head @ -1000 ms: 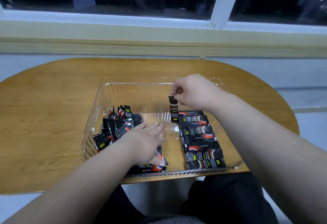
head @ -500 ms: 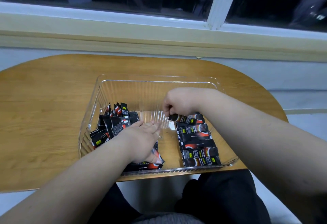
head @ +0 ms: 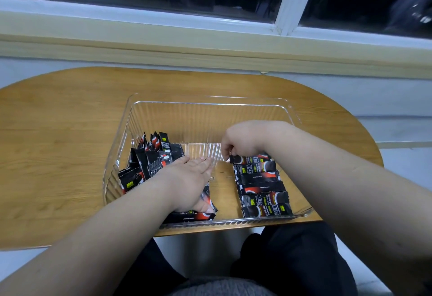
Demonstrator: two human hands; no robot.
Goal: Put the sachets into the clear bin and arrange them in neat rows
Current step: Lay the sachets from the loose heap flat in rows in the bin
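Sachet (head: 249, 159) was upright a second ago, now flat at far end of row (head: 261, 188) in bin (head: 210, 104). Your right hand (head: 243, 141) pinches its left end. Your left hand (head: 187, 178) lies flat, fingers straight, on loose pile (head: 149, 162). Row gains one; pile not yet sorted.

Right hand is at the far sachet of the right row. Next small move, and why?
Probably let go: the right hand pinches the left end of a sachet that already lies flat at the far end of the row, roughly aligned with its neighbours. The left hand rests flat on the loose pile.
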